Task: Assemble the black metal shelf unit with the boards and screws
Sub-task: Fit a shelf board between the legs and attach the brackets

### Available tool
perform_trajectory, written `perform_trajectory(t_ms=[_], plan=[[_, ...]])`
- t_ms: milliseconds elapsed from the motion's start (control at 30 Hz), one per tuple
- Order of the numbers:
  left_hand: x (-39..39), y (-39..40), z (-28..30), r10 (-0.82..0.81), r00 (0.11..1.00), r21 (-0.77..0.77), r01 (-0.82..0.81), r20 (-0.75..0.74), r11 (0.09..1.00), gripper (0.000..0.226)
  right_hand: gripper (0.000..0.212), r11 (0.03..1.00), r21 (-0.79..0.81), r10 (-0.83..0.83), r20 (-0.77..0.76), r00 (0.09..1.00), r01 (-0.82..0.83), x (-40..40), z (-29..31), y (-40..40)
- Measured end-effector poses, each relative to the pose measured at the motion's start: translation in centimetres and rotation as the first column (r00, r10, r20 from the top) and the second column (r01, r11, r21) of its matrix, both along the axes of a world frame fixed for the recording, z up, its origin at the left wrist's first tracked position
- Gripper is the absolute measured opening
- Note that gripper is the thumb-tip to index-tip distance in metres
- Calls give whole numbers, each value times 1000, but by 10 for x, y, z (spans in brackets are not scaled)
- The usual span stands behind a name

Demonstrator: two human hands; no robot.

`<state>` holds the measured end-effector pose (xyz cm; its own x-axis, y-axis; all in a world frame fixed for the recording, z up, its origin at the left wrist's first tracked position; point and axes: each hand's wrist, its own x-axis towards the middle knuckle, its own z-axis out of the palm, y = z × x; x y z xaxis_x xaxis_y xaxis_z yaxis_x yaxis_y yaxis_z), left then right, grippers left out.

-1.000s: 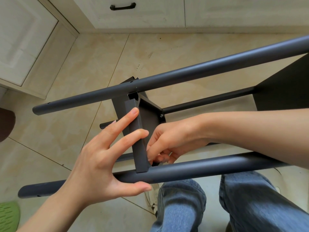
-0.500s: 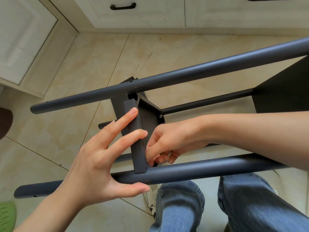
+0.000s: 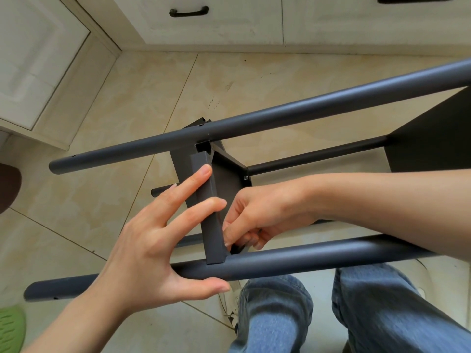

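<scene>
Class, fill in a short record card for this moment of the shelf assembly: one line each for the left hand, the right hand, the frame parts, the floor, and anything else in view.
left hand: fingers straight against the cross bracket, thumb under the near tube
right hand: fingers curled at the joint of bracket and near tube; what they pinch is hidden
far tube: runs across above the bracket
screw: set in the bracket's far corner
floor: beige tiles
other: white cabinets, jeans

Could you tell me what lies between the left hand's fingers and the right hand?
The black board's folded edge, spanning the two tubes, in the head view.
</scene>
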<state>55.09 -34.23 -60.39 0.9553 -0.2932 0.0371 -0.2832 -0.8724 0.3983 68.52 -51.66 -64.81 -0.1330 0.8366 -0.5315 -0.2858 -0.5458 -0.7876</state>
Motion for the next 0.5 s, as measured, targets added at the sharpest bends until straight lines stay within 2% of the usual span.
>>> perform_trajectory(t_ms=[167,400,500], plan=[[0,-1,1,-10,1000,20,9,15,1000,81,38,1000,-6,-6,28,1000,6,-1,-3,1],[5,3,-1,-20,1000,7,20,9,1000,83,14,993,-79,-78,111,991,87,9,5,-6],[7,3,-1,-15,1000,-15,15,4,1000,84,18,980,-114,-128,258,958,162,12,13,-16]])
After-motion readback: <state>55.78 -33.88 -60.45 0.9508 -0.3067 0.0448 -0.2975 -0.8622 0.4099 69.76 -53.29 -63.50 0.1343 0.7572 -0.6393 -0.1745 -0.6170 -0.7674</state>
